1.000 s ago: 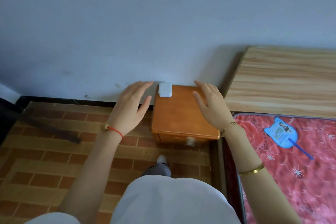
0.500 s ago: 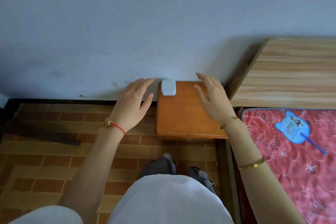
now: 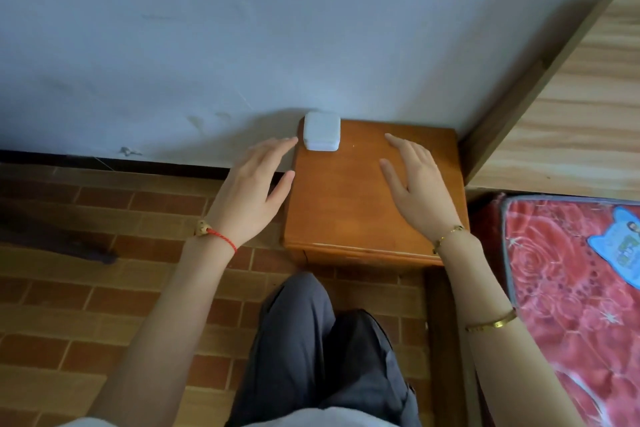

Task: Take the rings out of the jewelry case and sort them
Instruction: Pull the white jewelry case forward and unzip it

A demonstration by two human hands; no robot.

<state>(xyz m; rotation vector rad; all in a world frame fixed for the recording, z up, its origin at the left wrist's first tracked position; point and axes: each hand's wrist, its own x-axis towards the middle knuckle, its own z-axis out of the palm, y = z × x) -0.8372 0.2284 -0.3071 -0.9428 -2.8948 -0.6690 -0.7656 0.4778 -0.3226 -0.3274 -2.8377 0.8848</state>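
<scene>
The case [image 3: 321, 130] is a small white box with rounded corners, and it lies closed at the far edge of the nightstand [image 3: 367, 204], close against the wall [image 3: 242, 45], ahead of both our hands and between them. We judge it to be light and stiff, probably plastic, with smooth sides that may slip under dry fingers; the rings inside cannot be seen, and we think they are small and could roll away if the lid opens too fast. The best hold, in our opinion, is on the two side walls, thumb on one and fingers on the other, and to bring it toward us before we open it, because the wall leaves little room behind it. Our left hand [image 3: 247, 189] is spread and holds nothing; its fingertips [image 3: 289, 141] reach just beside the left side of the case, and we cannot tell if they touch it. Our right hand [image 3: 417, 185] is also spread, with the fingers loose, and empty; it hangs over the nightstand top to the right of the case, apart from it. Whether the palm rests on the wood we cannot tell.
</scene>
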